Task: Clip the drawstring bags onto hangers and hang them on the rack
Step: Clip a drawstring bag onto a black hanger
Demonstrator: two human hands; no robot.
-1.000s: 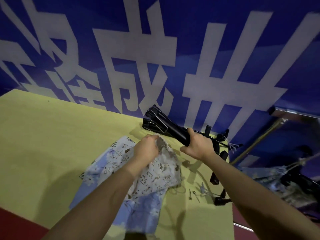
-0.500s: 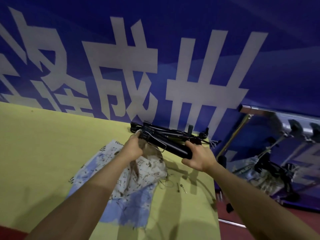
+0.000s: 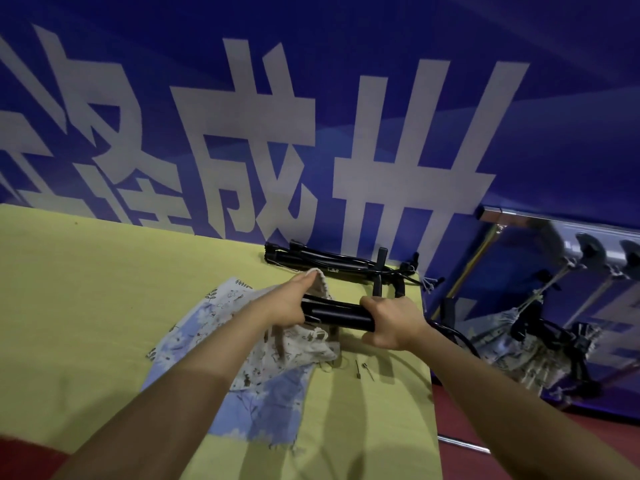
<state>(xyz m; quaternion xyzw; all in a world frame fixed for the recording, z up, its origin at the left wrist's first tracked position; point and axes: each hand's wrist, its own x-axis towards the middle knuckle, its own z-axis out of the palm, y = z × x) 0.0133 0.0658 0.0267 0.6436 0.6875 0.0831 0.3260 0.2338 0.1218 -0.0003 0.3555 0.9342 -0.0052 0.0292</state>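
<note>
A black clip hanger (image 3: 334, 315) is held level above the yellow table (image 3: 86, 299) between both hands. My right hand (image 3: 389, 322) grips its right end. My left hand (image 3: 289, 301) pinches the gathered top of a cream printed drawstring bag (image 3: 304, 341) against the hanger's left end. The bag droops from there onto a heap of flat bags (image 3: 256, 400), printed cream and pale blue. More black hangers (image 3: 346, 266) lie piled at the table's far edge by the wall.
A metal rack (image 3: 540, 226) stands to the right beyond the table edge, with bags on hangers (image 3: 519, 334) dangling from it. Two small pins (image 3: 362, 368) lie on the table near the bags. A blue banner wall (image 3: 311, 116) closes the back.
The hanger has come away from the pile at the wall and now sits level, closer to me. My left hand has lifted the bag's top edge up to the hanger's left end.
</note>
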